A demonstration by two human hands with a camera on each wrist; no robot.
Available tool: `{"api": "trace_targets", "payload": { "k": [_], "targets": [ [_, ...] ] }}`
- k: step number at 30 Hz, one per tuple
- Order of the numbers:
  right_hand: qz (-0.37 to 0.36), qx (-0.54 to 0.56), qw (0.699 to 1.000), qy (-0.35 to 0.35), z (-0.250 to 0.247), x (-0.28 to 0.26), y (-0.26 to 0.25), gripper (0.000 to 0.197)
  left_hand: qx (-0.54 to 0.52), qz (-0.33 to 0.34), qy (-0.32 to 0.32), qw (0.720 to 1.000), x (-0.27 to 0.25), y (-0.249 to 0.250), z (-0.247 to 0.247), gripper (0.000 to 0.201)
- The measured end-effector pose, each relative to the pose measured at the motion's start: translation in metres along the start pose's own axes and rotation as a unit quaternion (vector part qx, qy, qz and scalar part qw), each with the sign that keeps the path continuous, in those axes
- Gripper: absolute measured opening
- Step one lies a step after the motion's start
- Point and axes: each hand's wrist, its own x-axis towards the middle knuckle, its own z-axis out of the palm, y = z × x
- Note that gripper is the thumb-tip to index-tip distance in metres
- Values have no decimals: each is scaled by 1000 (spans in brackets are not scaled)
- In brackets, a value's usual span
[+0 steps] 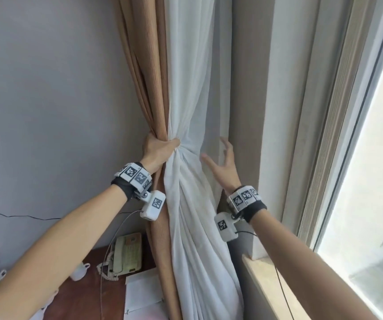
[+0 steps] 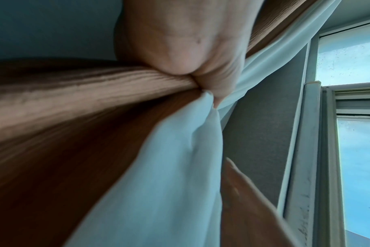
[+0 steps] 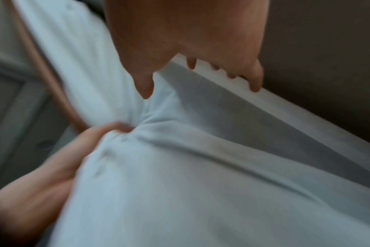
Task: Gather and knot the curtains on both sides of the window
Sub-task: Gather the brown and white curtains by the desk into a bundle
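Observation:
A tan curtain (image 1: 156,93) and a white sheer curtain (image 1: 186,88) hang together in the corner left of the window. My left hand (image 1: 159,150) grips both, bunched at mid height; the fabric pinches into a waist there and fans out below. In the left wrist view the left hand (image 2: 201,70) squeezes tan curtain (image 2: 95,93) and white sheer (image 2: 175,150) together. My right hand (image 1: 225,162) is spread, fingers apart, at the sheer's right edge beside the wall, holding nothing. The right wrist view shows the right hand (image 3: 201,70) over the sheer (image 3: 180,167), fingertips at its edge.
A wooden desk (image 1: 79,296) below left carries a beige telephone (image 1: 125,255), white cups (image 1: 79,271) and papers (image 1: 142,294). A stone window sill (image 1: 269,285) runs along the lower right, with the window frame (image 1: 338,135) and bright glass (image 1: 382,181) beyond. A grey wall (image 1: 47,100) lies left.

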Motion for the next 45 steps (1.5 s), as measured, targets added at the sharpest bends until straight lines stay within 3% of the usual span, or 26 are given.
{"api": "trace_targets", "payload": {
  "k": [3, 6, 8, 12, 14, 17, 21, 22, 24, 26, 28, 30, 33, 35, 37, 39, 41, 42, 45],
  "targets": [
    [163, -10, 986, -20, -8, 58, 11, 138, -15, 12, -16, 1000, -3, -2, -1, 60],
    [228, 5, 970, -80, -10, 99, 38, 153, -21, 14, -25, 999, -3, -2, -5, 55],
    [221, 41, 967, -122, -1, 85, 27, 144, -18, 12, -26, 999, 1, -3, -7, 55],
    [123, 61, 964, -229, 23, 31, 9, 80, -4, 4, -41, 999, 9, 0, -8, 55],
    [91, 58, 962, -249, 31, 10, 16, 95, 8, 7, -55, 998, 7, 5, -5, 52],
    [51, 25, 976, -211, 38, -11, 26, 128, 2, 10, -79, 997, 1, 9, 2, 58],
    [20, -35, 982, -183, 59, -13, 27, 144, -5, -5, -121, 993, -14, 16, 15, 63],
    [31, -29, 985, -169, 66, -10, 29, 132, 1, -8, -139, 990, -21, 19, 20, 65],
    [63, -9, 995, -77, 73, -10, 29, 94, 30, -18, -186, 982, -35, 24, 29, 55],
    [91, 16, 995, 22, 70, -7, 33, 76, 40, -26, -241, 969, -44, 27, 31, 49],
    [96, 23, 995, 25, 57, -2, 39, 59, 49, 1, -307, 950, -45, 27, 21, 57],
    [94, 13, 996, -5, 41, 2, 40, 58, 39, 43, -362, 930, -41, 14, 6, 69],
    [92, 4, 995, -32, 17, 3, 40, 48, 117, 101, -368, 917, -41, -33, -6, 127],
    [103, 6, 993, -53, 5, 0, 36, 51, 138, 80, -364, 918, -39, -74, -5, 154],
    [97, -4, 993, -63, -1, -2, 32, 68, 94, 6, -381, 920, -43, -103, 1, 160],
    [99, -22, 990, -97, -2, -9, 22, 66, 53, -16, -400, 915, -51, -116, 9, 134],
    [94, -40, 988, -120, -3, -15, 13, 47, 15, -12, -427, 904, -57, -120, 19, 76],
    [94, -54, 986, -130, -2, -17, 10, 40, 3, -12, -451, 893, -61, -118, 23, 58],
    [82, -100, 980, -153, 3, -20, 10, 41, -26, -18, -488, 872, -69, -127, 38, 55]
  ]
}}
